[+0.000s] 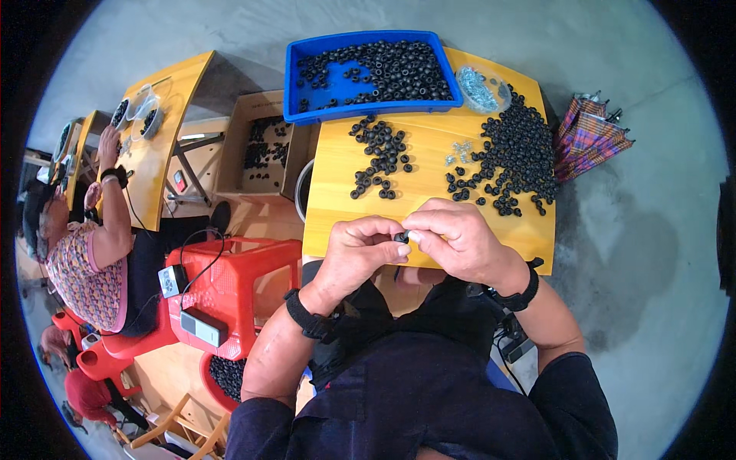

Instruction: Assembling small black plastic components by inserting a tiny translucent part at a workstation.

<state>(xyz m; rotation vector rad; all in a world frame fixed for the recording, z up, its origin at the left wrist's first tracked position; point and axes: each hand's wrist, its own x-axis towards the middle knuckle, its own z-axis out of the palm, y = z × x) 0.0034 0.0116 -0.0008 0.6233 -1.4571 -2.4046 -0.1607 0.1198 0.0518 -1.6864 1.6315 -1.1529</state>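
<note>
The left hand (pixel 360 249) is curled nearly closed, thumb and forefinger pinching a small black rubber ring (pixel 401 238) at the near edge of the table (pixel 337 176). The right hand (pixel 460 241) meets it from the other side, fingers bent and tips pressed to the same ring, with a small pale piece at its fingertips that is too small to identify. The ring sits exactly between the 2 hands, touching both, so neither is nearer; its axis cannot be read. Outward, straight ahead of the hands, lies a loose cluster of black rings (pixel 379 157); to the right a larger heap of black rings (pixel 514 157) spreads, with a few small metal parts (pixel 458 151) between the 2 piles. Beyond them a blue tray (pixel 295 77) holds more rings, beside a clear bag of metal parts (pixel 479 88).
</note>
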